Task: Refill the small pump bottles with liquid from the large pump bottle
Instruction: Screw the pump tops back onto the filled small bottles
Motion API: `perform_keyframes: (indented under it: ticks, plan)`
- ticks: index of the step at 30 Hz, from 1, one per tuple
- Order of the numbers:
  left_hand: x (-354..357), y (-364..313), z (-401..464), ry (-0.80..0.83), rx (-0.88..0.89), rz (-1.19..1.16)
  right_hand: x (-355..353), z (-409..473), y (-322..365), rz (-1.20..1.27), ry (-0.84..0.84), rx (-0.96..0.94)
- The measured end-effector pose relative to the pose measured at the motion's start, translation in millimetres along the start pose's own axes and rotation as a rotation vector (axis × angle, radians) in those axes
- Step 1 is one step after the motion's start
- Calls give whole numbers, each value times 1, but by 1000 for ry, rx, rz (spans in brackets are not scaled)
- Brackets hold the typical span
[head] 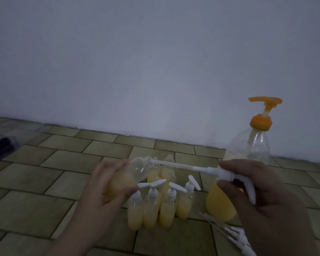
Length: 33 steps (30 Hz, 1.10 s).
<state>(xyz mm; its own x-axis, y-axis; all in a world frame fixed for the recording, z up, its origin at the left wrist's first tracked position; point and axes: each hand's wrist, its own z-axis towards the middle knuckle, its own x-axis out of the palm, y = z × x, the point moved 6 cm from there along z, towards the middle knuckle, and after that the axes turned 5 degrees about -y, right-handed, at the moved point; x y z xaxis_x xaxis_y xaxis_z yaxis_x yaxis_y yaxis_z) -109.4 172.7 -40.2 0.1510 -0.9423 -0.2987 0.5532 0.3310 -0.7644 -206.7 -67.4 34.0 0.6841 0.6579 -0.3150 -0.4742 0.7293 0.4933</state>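
With four capped bottles (155,206) already filled on the floor and a few open ones behind, our left hand (107,183) grips a half-full bottle (126,178) while our right hand (248,182) pinches its pump (220,172), tube tip at the neck, beside the large bottle (248,148).

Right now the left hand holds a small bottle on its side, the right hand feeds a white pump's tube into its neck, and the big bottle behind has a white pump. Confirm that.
Wrong on one point: the big bottle has an orange pump, not white. The head view shows it. The rest stands: the left hand holds a small bottle on its side, and the right hand feeds the white pump's tube into its neck.
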Motion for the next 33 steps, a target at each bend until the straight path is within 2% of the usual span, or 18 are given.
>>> perform_keyframes:
  ticks: [5, 8, 11, 13, 16, 19, 21, 23, 25, 29, 33]
  plan:
    - [18, -16, -7, 124, -32, -42, 11, 7, 5, -7, 204, -9]
    - [34, -26, -11, 178, -73, -102, 30, 4, 11, 127, 296, 65]
    - [45, -31, -13, 205, -130, -170, 39, 3, 6, 294, 229, 280]
    - [50, -32, -15, 238, -164, -186, 39, 7, 3, 307, 161, 352]
    - [53, -33, -16, 239, -230, -238, 38, 13, 1, 314, 211, 383]
    - [56, -28, -18, 235, -314, -314, 42, 17, 6, 569, 331, 408]
    - [59, -27, -19, 257, -326, -343, 45, 16, 5, 608, 300, 459]
    - [61, -29, -21, 271, -320, -335, 45, 13, -3, 509, 240, 488]
    - [62, -31, -21, 265, -331, -343, 45, 12, -8, 500, 249, 524]
    - [62, -37, -17, 266, -360, -436, 46, 14, -8, 854, 274, 639]
    - [64, -42, -18, 313, -349, -445, 53, 7, -20, 877, 126, 706]
